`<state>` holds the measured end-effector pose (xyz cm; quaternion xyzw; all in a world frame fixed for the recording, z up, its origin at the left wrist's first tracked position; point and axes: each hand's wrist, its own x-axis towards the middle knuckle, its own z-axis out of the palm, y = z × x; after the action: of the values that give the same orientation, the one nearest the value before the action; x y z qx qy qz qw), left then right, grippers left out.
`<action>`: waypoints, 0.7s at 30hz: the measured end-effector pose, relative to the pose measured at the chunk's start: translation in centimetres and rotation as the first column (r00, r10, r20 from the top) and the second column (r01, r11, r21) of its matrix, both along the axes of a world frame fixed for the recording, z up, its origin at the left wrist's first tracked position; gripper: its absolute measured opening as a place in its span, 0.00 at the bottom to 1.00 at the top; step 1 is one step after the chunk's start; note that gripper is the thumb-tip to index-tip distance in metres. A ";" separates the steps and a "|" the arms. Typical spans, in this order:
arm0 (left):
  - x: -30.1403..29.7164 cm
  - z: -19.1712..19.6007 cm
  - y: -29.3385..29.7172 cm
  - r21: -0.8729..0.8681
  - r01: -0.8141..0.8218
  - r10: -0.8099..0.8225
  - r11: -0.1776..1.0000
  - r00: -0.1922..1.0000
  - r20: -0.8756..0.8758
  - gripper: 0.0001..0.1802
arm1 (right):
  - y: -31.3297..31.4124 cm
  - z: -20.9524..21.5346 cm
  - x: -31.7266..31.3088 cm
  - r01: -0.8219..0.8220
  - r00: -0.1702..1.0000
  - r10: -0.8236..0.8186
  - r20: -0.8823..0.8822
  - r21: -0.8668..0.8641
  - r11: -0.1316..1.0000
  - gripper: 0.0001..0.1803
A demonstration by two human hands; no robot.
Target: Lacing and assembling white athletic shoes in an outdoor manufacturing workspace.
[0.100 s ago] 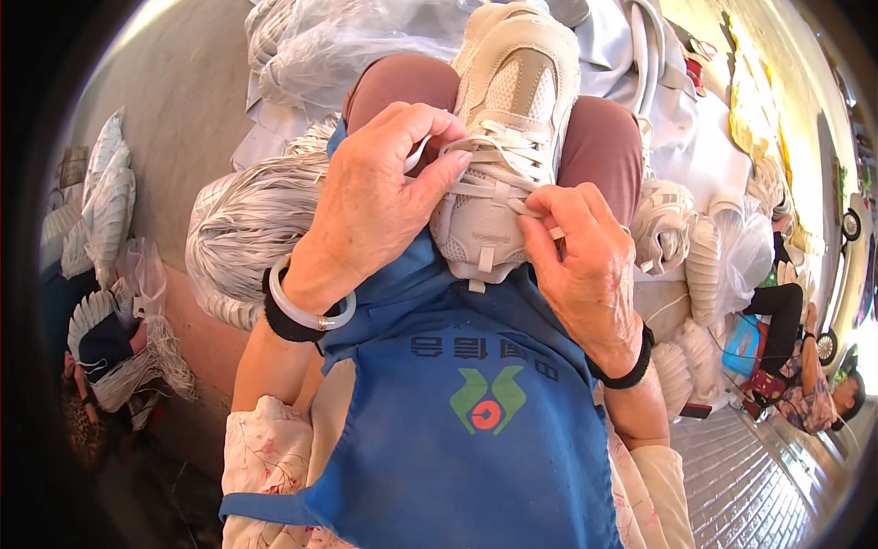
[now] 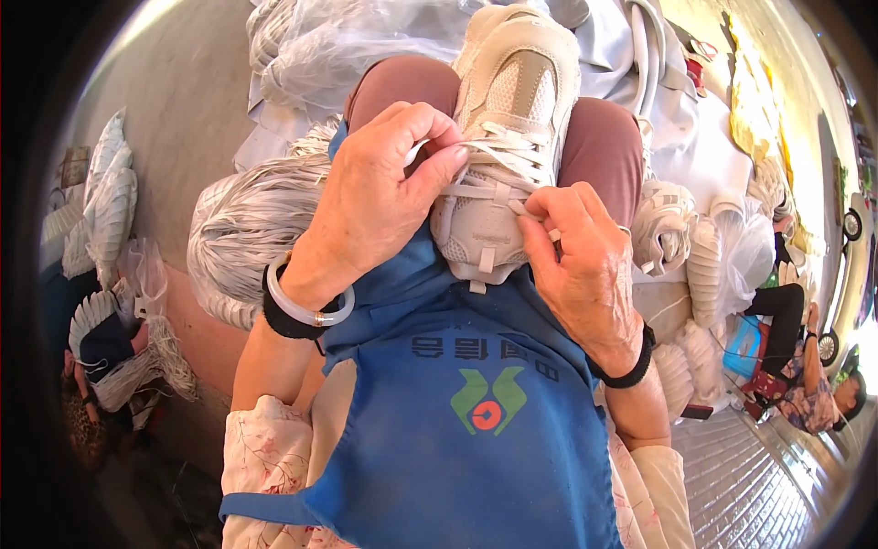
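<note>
A cream sneaker (image 2: 518, 91) rests between my knees, its toe pointing away and its tongue (image 2: 480, 229) toward me. Flat pale shoelace (image 2: 512, 151) crosses its upper part in several rows. On the left side, my left hand (image 2: 384, 188) pinches a stretch of lace between thumb and forefinger, and this runs across to the eyelets. My right hand (image 2: 581, 261) has thumb and fingers closed on a lace end by the right edge of the tongue. Its fingertips partly hide that end.
A blue apron (image 2: 457, 467) covers my lap. Bundled pale laces (image 2: 261, 220) lie at my left knee, with a clear plastic bag (image 2: 366, 64) beyond. More sneakers (image 2: 668, 229) and wrapped pale bundles stand at the right. A person (image 2: 814, 393) sits at the far right.
The lace in my left hand now runs straighter toward the eyelets, where it curved loosely before. Both hands stay in nearly the same places.
</note>
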<state>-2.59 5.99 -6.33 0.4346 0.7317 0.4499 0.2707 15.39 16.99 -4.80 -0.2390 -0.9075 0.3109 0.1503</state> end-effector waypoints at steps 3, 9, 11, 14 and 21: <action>-0.8 0.9 -0.3 -0.068 0.080 -0.052 0.995 0.940 0.337 0.06 | 0.0 -0.2 0.0 -0.032 0.999 0.031 -0.021 -0.029 0.999 0.07; -1.1 0.5 0.0 -0.165 0.143 -0.046 0.976 0.872 0.488 0.09 | 1.1 0.1 0.5 -0.133 0.991 0.132 -0.039 -0.045 0.990 0.07; -0.8 0.0 0.0 -0.110 0.125 -0.061 0.986 0.887 0.457 0.09 | 1.7 0.8 0.8 -0.170 0.985 0.170 0.003 0.035 0.985 0.08; -0.3 0.0 0.0 -0.099 0.121 -0.082 0.988 0.941 0.329 0.07 | 2.7 2.4 1.7 -0.266 0.962 0.250 0.111 0.171 0.949 0.08; 0.6 0.1 0.1 -0.084 0.041 -0.021 0.996 0.973 0.228 0.05 | 4.5 3.1 5.0 -0.224 0.955 0.215 0.206 0.019 0.974 0.06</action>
<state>-1.99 6.09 -6.20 0.3792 0.7084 0.4595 0.3785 20.35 21.54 -1.71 -0.1638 -0.9454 0.2803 0.0267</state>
